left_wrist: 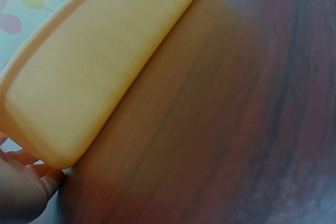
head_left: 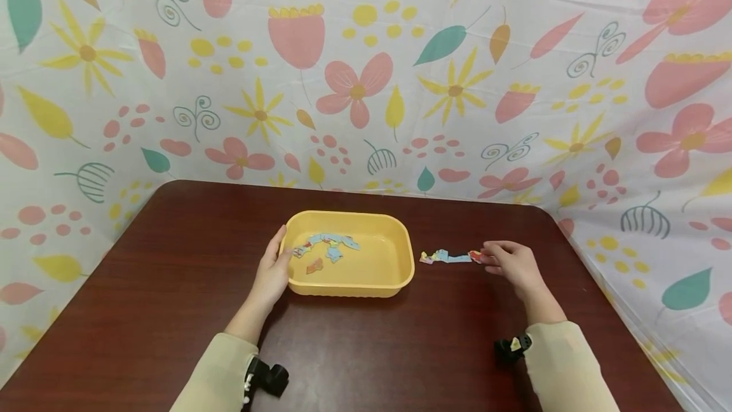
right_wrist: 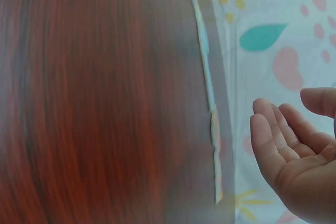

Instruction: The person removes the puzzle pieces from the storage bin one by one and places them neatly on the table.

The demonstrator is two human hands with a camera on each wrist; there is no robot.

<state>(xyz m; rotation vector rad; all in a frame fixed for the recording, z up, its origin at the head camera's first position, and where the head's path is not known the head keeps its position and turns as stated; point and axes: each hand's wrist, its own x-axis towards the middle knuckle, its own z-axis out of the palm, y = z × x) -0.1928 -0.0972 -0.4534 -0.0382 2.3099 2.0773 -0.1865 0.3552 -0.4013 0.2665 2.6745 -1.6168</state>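
My left hand [head_left: 276,272] grips the left end of a yellow plastic tray [head_left: 394,259], its thumb at the rim and its fingers outside. In the left wrist view the fingers touch the tray's lower corner. Several jigsaw puzzle pieces [head_left: 333,252] lie inside the tray, mostly light blue, plus an orange-brown piece [head_left: 314,266]. To the tray's right, a row of jigsaw puzzle pieces [head_left: 457,259] lies on the table, with a red one at its right end. Beside that end hovers my right hand [head_left: 517,266], its fingers loosely bent and holding nothing in the right wrist view.
The dark brown table [head_left: 366,348] has rounded far corners. A flower-printed white cloth [head_left: 354,126] hangs behind it and along both sides. Black wrist cameras are strapped at both sleeves, the left one [head_left: 269,377] standing out over the table.
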